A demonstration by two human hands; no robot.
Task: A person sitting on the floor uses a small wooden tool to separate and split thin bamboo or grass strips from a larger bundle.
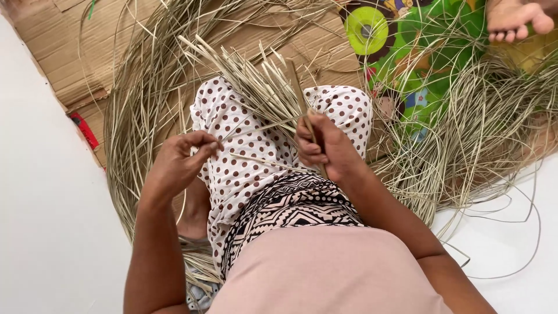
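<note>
1. Bundle of pale dry flat reed strips (pixel 256 87): stiff, matte, straw-coloured, cut ends fanned out. Lies on the lap over the white cloth with brown polka dots (pixel 244 174), centre frame.
2. Long axis runs from the hands at about 5 o'clock up to the fanned tips at about 11 o'clock.
3. Right hand (pixel 325 148): fingers curled tight around the gathered base of the bundle, plus a thin brownish stick (pixel 301 96) that points up toward 12 o'clock.
4. Left hand (pixel 183 160): thumb and fingertips pinching one single thin reed strip (pixel 256 158); that strip runs nearly level, 9 to 3 o'clock, toward the right hand.
5. Loose heap of long curved reed strands (pixel 476 134) rings the lap, thickest at 3 o'clock and 9 o'clock; wiry, tangled.
6. Brown corrugated cardboard sheet (pixel 64 52) at 11 o'clock, under the strands.
7. Bright green patterned mat (pixel 430 35) at 1 o'clock, with another person's bare foot (pixel 514 20) at its top edge.
8. Small red object (pixel 84 129) at 9 o'clock by the cardboard edge; cannot tell what it is.
</note>
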